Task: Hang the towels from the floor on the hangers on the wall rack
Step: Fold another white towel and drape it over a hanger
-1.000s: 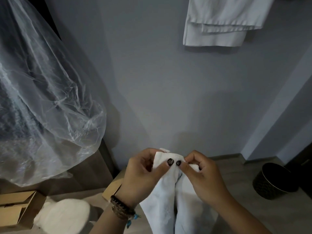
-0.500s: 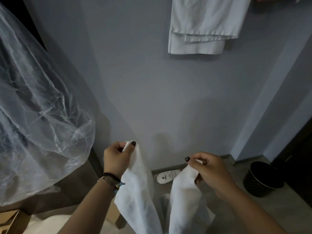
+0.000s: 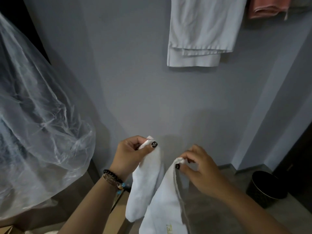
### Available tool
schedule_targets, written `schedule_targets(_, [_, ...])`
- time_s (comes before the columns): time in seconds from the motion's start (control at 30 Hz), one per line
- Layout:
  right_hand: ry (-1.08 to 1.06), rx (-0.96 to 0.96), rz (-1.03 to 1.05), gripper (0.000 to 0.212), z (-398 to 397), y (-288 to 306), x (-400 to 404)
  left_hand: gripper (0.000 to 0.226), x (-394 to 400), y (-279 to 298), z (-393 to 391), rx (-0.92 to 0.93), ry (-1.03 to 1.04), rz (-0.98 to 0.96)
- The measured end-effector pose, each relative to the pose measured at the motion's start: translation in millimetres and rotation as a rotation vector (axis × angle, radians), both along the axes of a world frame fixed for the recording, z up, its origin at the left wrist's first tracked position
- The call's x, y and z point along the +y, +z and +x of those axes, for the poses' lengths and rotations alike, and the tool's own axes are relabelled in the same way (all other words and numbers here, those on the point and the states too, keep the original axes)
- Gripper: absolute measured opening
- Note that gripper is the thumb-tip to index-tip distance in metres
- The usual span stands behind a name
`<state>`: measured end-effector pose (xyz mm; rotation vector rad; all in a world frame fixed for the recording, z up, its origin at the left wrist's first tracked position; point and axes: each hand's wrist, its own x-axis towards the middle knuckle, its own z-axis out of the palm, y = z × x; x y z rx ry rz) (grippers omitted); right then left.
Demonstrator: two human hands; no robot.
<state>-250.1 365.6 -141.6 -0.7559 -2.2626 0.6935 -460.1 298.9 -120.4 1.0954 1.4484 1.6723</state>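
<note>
Two hands, left hand (image 3: 130,153) and right hand (image 3: 200,168), each pinch a top corner of a white towel (image 3: 148,186), holding it up before the wall, seemingly to spread it for hanging.

The white towel (image 3: 148,186) looks like soft, matt terry cloth with a fuzzy nap. Above it on the wall (image 3: 128,85), which is smooth matt grey paint, hangs a pale folded cloth (image 3: 200,34) of flatter weave, beside a pink ribbed one (image 3: 265,7). Left of the towel, a thin clear plastic cover (image 3: 38,119) is crinkled and glossy. Glossy dark beads (image 3: 112,174) circle the wrist.
</note>
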Motion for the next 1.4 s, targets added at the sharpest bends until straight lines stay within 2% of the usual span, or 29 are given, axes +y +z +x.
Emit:
schedule_targets(0.07, [0.058,0.102,-0.212,0.010,-4,0,-1,0.021,-2,7,0,-0.027,-0.040,0.019])
schedule_targets(0.13, [0.072,0.317,-0.458,0.019,-13,1,-5,0.021,-4,14,3,-0.046,-0.072,0.050])
schedule_targets(0.23, [0.020,0.586,-0.604,0.012,-27,4,-7,0.020,-6,21,6,-0.033,-0.119,0.091])
schedule_targets(0.4, [0.133,0.384,-0.498,0.031,-44,11,-9,0.020,-6,29,7,-0.083,-0.209,0.154])
schedule_targets(0.53, [0.134,0.417,-0.508,0.038,-51,14,-7,0.027,-10,35,5,-0.097,-0.255,0.174])
schedule_targets(0.63, [0.121,0.433,-0.522,0.046,-50,16,-7,0.021,-11,36,3,-0.052,-0.255,0.168])
schedule_targets(1.07, [0.345,0.316,-0.567,0.013,-48,41,-11,0.020,-21,33,-15,0.111,-0.261,0.148])
schedule_targets(1.17, [0.292,0.310,-0.541,0.018,-49,40,-5,0.022,-19,20,-20,0.072,-0.309,0.150])
schedule_targets(1.23, [0.241,0.344,-0.530,0.013,-49,42,2,0.032,-17,9,-23,0.090,-0.378,0.095])
schedule_targets(1.4, [0.093,0.345,-0.432,0.006,-43,53,30,0.051,-13,-26,-39,0.212,-0.466,-0.207])
